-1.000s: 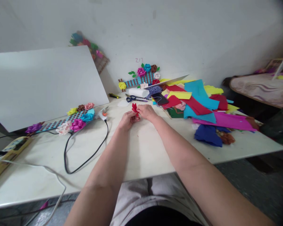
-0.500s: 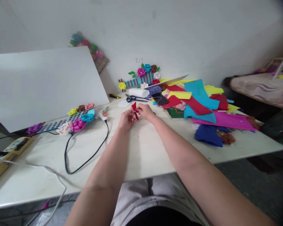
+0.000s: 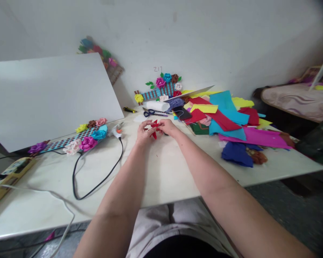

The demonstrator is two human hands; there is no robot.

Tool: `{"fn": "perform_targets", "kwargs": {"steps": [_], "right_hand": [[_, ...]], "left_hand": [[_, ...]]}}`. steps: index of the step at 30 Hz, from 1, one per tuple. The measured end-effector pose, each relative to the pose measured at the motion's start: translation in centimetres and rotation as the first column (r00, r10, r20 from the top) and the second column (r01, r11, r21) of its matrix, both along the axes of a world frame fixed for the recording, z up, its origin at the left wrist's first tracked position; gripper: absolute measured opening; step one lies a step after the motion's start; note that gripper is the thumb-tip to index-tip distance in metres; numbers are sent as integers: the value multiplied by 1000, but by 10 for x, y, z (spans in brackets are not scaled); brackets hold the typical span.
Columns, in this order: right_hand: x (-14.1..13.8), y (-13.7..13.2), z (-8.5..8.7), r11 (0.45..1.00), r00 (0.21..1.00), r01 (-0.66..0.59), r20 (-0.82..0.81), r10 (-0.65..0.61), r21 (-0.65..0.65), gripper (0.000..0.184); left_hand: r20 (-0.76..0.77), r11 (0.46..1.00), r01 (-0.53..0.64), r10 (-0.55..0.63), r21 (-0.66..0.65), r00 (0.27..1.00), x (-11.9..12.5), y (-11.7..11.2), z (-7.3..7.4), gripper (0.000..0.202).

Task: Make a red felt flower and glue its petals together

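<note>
Just above the table, a small red paper piece with several pointed tips sits between my two hands. My left hand is closed on it from the left, its fingers partly behind the red points. From the right, my right hand pinches the same piece with thumb and fingertips. Its centre is hidden under the fingers. Beyond the hands lie dark-handled scissors and a white roll. A small dark object shows just under my right hand.
A glue gun with a looping black cord lies to the left, beside a strip with paper flowers. Coloured paper sheets are heaped on the right. A power strip lies far left. A white board leans at the wall.
The red piece has turned and now shows several points spread out instead of one upright shape. My left fingers have shifted up around it; my right hand stays close to its place.
</note>
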State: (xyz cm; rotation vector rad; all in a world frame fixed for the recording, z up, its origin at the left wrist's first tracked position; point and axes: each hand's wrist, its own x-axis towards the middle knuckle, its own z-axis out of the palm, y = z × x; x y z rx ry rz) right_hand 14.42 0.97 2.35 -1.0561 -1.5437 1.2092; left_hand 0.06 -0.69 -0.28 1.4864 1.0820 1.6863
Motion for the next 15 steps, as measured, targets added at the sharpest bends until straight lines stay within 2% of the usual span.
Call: {"fn": "perform_targets", "kwargs": {"steps": [3, 5, 9, 15], "right_hand": [[1, -1, 2, 1000, 1000, -7, 21, 8, -10, 16], [1, -3, 3, 1000, 1000, -14, 17, 14, -22, 15], [1, -6, 5, 999, 1000, -21, -14, 21, -44, 17], [0, -9, 8, 995, 996, -12, -89, 4, -95, 20]], "left_hand": [[-81, 999, 50, -50, 4, 995, 2, 1, -2, 23], [-67, 998, 50, -52, -31, 996, 2, 1, -3, 27], [-54, 997, 6, -10, -74, 998, 2, 2, 0, 31], [0, 992, -75, 76, -101, 997, 2, -1, 3, 18]]}}
